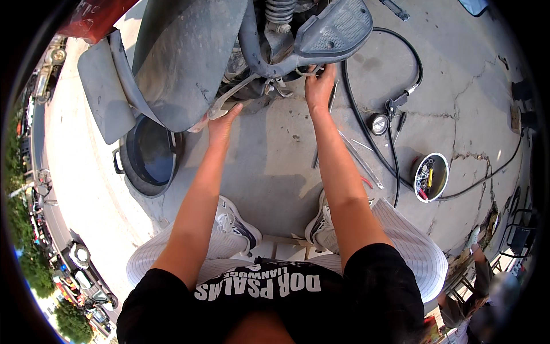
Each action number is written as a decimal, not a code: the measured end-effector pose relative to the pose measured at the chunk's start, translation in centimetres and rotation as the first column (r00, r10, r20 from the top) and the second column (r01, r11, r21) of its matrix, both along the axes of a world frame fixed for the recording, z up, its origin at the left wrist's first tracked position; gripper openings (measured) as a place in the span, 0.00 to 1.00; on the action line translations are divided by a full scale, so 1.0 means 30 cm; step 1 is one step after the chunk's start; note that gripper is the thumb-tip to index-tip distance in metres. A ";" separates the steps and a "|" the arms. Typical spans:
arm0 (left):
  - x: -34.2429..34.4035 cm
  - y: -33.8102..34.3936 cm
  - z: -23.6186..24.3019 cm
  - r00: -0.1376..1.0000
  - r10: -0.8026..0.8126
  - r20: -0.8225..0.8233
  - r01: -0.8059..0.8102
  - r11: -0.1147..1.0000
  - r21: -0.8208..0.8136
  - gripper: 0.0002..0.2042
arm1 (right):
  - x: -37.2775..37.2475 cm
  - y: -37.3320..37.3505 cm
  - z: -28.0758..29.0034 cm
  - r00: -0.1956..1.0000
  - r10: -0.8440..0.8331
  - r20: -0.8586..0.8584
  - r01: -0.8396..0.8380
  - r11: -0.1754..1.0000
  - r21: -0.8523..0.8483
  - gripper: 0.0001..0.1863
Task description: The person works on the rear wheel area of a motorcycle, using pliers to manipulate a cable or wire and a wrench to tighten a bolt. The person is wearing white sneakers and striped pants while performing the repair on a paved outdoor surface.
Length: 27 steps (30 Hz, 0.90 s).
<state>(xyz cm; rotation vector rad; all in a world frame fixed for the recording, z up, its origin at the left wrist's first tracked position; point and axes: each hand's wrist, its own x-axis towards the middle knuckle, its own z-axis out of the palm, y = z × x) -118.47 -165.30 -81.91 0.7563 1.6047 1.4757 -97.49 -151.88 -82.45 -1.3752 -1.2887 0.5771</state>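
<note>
A dusty motor scooter or motorcycle [189, 51] stands before me, its grey plastic panels and curved frame tube low over the ground. My left hand [222, 127] is closed round the lower end of a bare metal lever [236, 93], its thumb up and its other fingers mostly hidden. My right hand [319, 89] reaches under the perforated grey footrest [333, 35]. Its fingers are bent round a small part by the frame tube that I cannot make out. Between the hands, the underside of the engine [252, 89] shows in shadow, with a small pale fitting beside it.
A black basin of dark liquid [150, 153] sits left. Long metal tools [362, 155] and red-handled pliers [366, 182] lie right of my feet. Farther right are a black air hose with a pressure gauge [378, 124] and a white bucket [440, 172] of small parts. Another person [481, 286] is at lower right.
</note>
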 end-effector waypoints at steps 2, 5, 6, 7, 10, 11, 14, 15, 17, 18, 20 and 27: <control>0.032 0.017 0.018 0.999 0.031 0.009 -0.031 0.998 0.045 0.27 | -0.019 -0.192 0.015 0.982 0.184 -0.050 -0.190 0.964 -0.187 0.14; 0.041 0.023 0.060 1.000 -0.028 0.007 0.028 0.999 0.034 0.24 | -0.141 -0.333 0.079 0.874 0.482 -0.057 -0.484 0.859 -0.167 0.20; 0.044 0.018 0.066 0.998 -0.064 0.006 0.064 0.998 0.014 0.23 | -0.174 -0.336 0.089 0.860 0.510 -0.018 -0.509 0.853 -0.120 0.21; 0.042 0.011 0.069 0.998 -0.062 -0.001 0.062 0.998 0.025 0.23 | -0.194 -0.334 0.094 0.840 0.542 0.021 -0.539 0.839 -0.068 0.21; 0.035 -0.002 0.067 0.998 -0.064 -0.015 0.064 0.997 0.038 0.24 | -0.196 -0.296 0.072 0.835 0.495 0.240 -0.535 0.833 0.142 0.21; 0.033 -0.008 0.062 0.997 -0.072 -0.021 0.073 0.996 0.059 0.25 | -0.196 -0.289 0.068 0.841 0.498 0.211 -0.530 0.837 0.138 0.20; 0.021 -0.026 0.053 0.993 -0.103 -0.050 0.107 0.990 0.090 0.28 | -0.208 -0.275 0.052 0.852 0.503 0.147 -0.520 0.845 0.121 0.17; 0.015 -0.017 0.049 0.991 -0.121 -0.064 0.126 0.988 0.086 0.28 | -0.215 -0.255 0.051 0.854 0.500 0.146 -0.517 0.848 0.116 0.17; 0.021 -0.019 0.052 0.988 -0.138 -0.066 0.143 0.987 0.077 0.29 | -0.217 -0.254 0.053 0.846 0.514 0.141 -0.530 0.840 0.115 0.16; 0.026 -0.023 0.054 0.988 -0.141 -0.057 0.145 0.987 0.076 0.29 | -0.217 -0.260 0.051 0.839 0.526 0.136 -0.541 0.832 0.123 0.16; 0.027 -0.021 0.058 0.988 -0.148 -0.041 0.150 0.987 0.055 0.30 | -0.200 -0.243 0.071 0.801 0.570 0.183 -0.592 0.801 0.094 0.16; -0.069 -0.025 0.010 0.986 -0.163 -0.036 0.163 0.987 -0.015 0.33 | -0.197 -0.199 0.101 0.609 0.721 0.330 -0.705 0.683 -0.193 0.15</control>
